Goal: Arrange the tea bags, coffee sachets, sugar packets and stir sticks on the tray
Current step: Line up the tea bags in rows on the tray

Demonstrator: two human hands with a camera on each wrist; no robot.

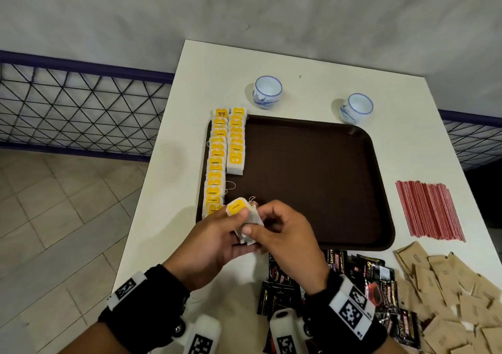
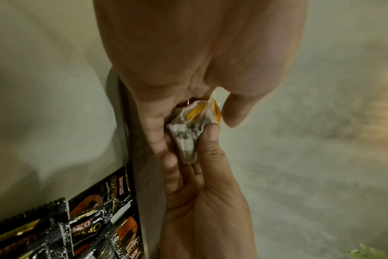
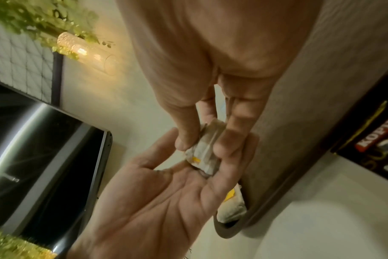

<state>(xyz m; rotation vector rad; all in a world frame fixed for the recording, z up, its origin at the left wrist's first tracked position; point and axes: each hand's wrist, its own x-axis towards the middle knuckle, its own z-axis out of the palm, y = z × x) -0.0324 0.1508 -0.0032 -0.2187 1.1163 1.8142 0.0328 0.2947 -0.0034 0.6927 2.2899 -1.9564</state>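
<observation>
The brown tray (image 1: 312, 185) lies in the middle of the white table. Along its left side run two rows of yellow-tagged tea bags (image 1: 216, 163), the inner row (image 1: 236, 147) shorter. Over the tray's near left corner both hands hold a small bunch of tea bags (image 1: 245, 222). My left hand (image 1: 239, 218) cradles it with the thumb on a yellow tag. My right hand (image 1: 254, 227) pinches the white bag (image 3: 206, 154) between thumb and fingers. Black coffee sachets (image 1: 353, 280), brown sugar packets (image 1: 448, 285) and red stir sticks (image 1: 429, 209) lie on the table, off the tray.
Two white-and-blue cups (image 1: 267, 91) (image 1: 357, 108) stand behind the tray. The table's left edge (image 1: 152, 177) drops to a tiled floor, with a mesh fence (image 1: 81, 109) beyond. Most of the tray's surface is bare.
</observation>
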